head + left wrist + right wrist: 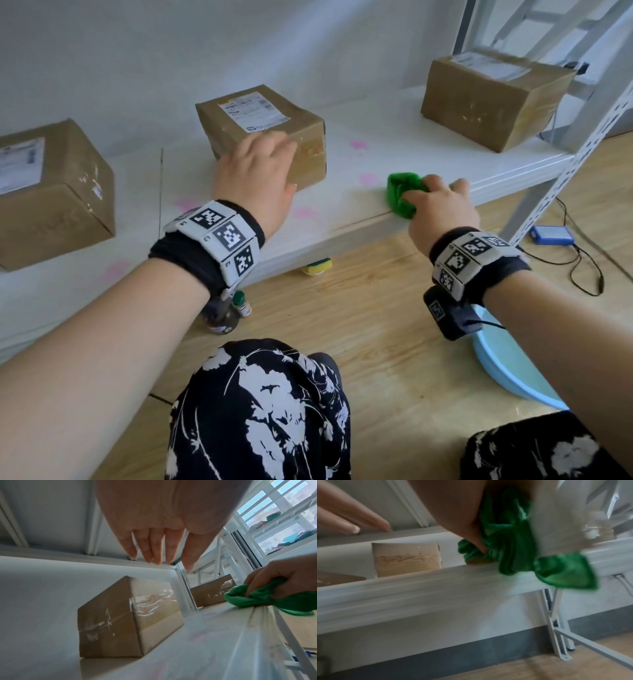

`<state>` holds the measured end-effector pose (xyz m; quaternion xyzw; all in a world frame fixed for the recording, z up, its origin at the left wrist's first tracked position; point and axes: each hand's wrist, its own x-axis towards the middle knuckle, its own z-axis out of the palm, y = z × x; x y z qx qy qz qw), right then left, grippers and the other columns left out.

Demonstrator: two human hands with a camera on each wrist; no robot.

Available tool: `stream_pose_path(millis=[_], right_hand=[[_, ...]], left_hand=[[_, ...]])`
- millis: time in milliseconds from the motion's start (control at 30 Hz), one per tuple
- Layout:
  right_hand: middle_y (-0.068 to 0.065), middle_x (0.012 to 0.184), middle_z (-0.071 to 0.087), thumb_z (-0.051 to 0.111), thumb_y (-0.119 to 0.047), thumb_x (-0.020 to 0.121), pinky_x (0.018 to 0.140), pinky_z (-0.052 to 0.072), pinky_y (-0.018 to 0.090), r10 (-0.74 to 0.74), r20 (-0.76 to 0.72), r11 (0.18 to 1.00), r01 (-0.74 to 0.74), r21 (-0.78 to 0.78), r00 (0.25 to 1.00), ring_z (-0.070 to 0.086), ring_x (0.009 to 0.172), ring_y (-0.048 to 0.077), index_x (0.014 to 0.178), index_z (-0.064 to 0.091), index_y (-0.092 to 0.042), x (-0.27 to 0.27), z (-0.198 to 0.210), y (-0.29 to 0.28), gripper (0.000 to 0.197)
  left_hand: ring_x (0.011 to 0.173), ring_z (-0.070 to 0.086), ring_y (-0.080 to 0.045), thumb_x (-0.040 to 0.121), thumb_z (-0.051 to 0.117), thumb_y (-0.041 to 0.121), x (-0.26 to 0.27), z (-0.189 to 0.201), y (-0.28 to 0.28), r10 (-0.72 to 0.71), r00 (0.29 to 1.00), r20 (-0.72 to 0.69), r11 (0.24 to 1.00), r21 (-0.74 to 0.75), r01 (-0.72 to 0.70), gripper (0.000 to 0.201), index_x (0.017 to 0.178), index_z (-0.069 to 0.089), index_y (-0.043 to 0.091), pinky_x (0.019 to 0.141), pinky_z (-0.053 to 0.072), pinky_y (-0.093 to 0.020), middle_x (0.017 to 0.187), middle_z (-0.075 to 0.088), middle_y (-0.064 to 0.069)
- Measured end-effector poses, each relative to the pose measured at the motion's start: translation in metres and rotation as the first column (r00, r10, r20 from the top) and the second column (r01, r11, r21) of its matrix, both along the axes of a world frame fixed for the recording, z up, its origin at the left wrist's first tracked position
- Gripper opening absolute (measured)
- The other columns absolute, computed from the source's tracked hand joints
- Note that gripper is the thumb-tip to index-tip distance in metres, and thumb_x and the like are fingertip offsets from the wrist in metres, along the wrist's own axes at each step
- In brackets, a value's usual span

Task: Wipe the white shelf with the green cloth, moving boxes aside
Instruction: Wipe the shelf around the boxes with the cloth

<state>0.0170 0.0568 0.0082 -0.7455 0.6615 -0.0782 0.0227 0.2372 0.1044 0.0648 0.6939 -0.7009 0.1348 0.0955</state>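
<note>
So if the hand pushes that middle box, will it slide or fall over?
Probably slide. The middle box sits flat on the smooth white shelf and looks wider than tall, so tipping seems unlikely. Its glossy tape may help it glide. It looks stiff and sealed; its weight can't be told. The left hand is open by it.

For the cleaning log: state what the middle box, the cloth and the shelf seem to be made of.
Middle box: brown cardboard, glossy clear tape glinting along its seams, paper label on top.
Green cloth: soft, fuzzy fabric, probably microfibre, bunched in the right hand.
White shelf: smooth matt white board with pink stains; painted metal or laminate, unclear.
</note>
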Motion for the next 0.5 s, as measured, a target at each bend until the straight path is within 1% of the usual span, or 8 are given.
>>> stream_pose_path(millis=[67,167,233,300,367,400,467,500], right_hand=[[0.003,0.130,0.045,0.043,-0.010,0.089,0.084,0.050,0.044,0.066,-0.004,0.998,-0.066,0.013,0.998,0.032,0.123,0.035,0.122,0.059,-0.026,0.028,0.004,0.012,0.040],[0.000,0.134,0.045,0.046,-0.014,0.090,0.087,0.049,0.042,0.290,-0.008,0.957,-0.290,0.030,0.957,0.032,0.124,0.033,0.127,0.055,-0.027,0.079,0.004,0.036,0.040],[-0.001,0.135,0.044,0.045,-0.015,0.091,0.085,0.048,0.039,0.397,-0.026,0.918,-0.397,0.024,0.917,0.032,0.123,0.031,0.129,0.054,-0.028,0.097,0.004,0.045,0.042],[-0.004,0.140,0.042,0.044,-0.013,0.092,0.085,0.048,0.039,0.462,-0.020,0.886,-0.461,0.046,0.887,0.033,0.122,0.029,0.130,0.053,-0.034,0.093,0.005,0.042,0.045],[-0.007,0.143,0.042,0.044,-0.009,0.091,0.089,0.048,0.039,0.451,0.012,0.889,-0.450,0.089,0.893,0.036,0.121,0.027,0.129,0.053,-0.039,0.074,0.007,0.028,0.049],[-0.006,0.141,0.044,0.043,-0.008,0.090,0.092,0.048,0.040,0.404,0.021,0.909,-0.404,0.098,0.914,0.038,0.119,0.028,0.128,0.054,-0.039,0.063,0.009,0.017,0.050],[-0.002,0.134,0.050,0.043,-0.009,0.090,0.093,0.048,0.040,0.257,-0.016,0.961,-0.254,0.110,0.966,0.039,0.118,0.031,0.127,0.056,-0.035,0.047,0.016,-0.001,0.047],[0.000,0.130,0.052,0.042,-0.012,0.090,0.090,0.047,0.039,0.191,-0.062,0.976,-0.183,0.118,0.980,0.039,0.119,0.032,0.128,0.056,-0.032,0.047,0.019,-0.008,0.045]], left_hand=[[0.147,0.018,-0.027,0.092,0.054,0.030,0.004,-0.001,-0.007,0.057,0.998,-0.003,0.997,0.051,-0.057,0.065,0.148,0.027,0.012,0.120,0.018,-0.040,0.159,0.021,-0.007],[0.149,0.008,-0.028,0.094,0.052,0.032,0.007,-0.005,-0.015,0.117,0.993,-0.002,0.986,0.123,-0.116,0.075,0.152,0.011,0.006,0.122,0.007,-0.035,0.161,0.009,-0.013],[0.150,0.007,-0.028,0.095,0.050,0.031,0.009,-0.008,-0.017,0.107,0.993,0.040,0.985,0.134,-0.111,0.076,0.152,0.009,0.002,0.122,0.003,-0.033,0.160,0.008,-0.016],[0.150,0.008,-0.027,0.095,0.050,0.030,0.013,-0.009,-0.017,0.109,0.993,0.037,0.984,0.135,-0.113,0.074,0.152,0.010,0.003,0.122,0.005,-0.032,0.161,0.009,-0.014],[0.149,0.010,-0.026,0.095,0.050,0.029,0.020,-0.008,-0.017,0.091,0.996,0.016,0.986,0.136,-0.092,0.071,0.152,0.013,0.005,0.122,0.008,-0.033,0.161,0.011,-0.011],[0.149,0.012,-0.025,0.095,0.050,0.028,0.023,-0.006,-0.016,0.078,0.997,0.015,0.987,0.138,-0.079,0.070,0.152,0.014,0.007,0.122,0.010,-0.033,0.161,0.012,-0.010],[0.149,0.013,-0.025,0.096,0.048,0.025,0.030,-0.003,-0.016,0.056,0.998,0.030,0.987,0.152,-0.060,0.067,0.152,0.015,0.008,0.121,0.012,-0.033,0.161,0.013,-0.008],[0.149,0.014,-0.024,0.096,0.047,0.025,0.033,-0.001,-0.016,0.049,0.998,0.038,0.986,0.159,-0.054,0.066,0.152,0.015,0.008,0.121,0.014,-0.034,0.161,0.013,-0.008]])
